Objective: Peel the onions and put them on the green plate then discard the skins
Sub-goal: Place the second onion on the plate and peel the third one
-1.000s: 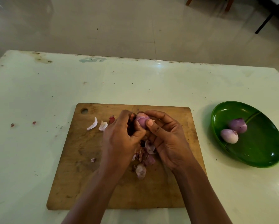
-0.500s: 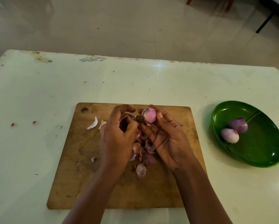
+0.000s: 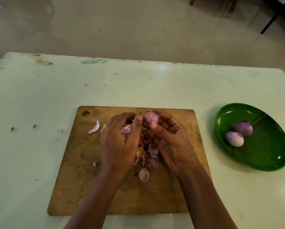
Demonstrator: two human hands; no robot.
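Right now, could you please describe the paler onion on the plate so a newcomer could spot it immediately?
Find the green plate on the table, right of the wooden cutting board. Two peeled onions lie on it, side by side. The paler onion is nearer the person and nearly white, whereas the purple onion behind it is darker.

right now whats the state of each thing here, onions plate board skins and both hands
onion in hand: mostly peeled, held above the board
two onions on plate: peeled, side by side and touching
green plate: upright on the table, right of the board
cutting board: flat on the table, littered with skins
skins: loose pile on the board, not discarded
left hand: fingers closed on skin pieces
right hand: fingers holding the onion
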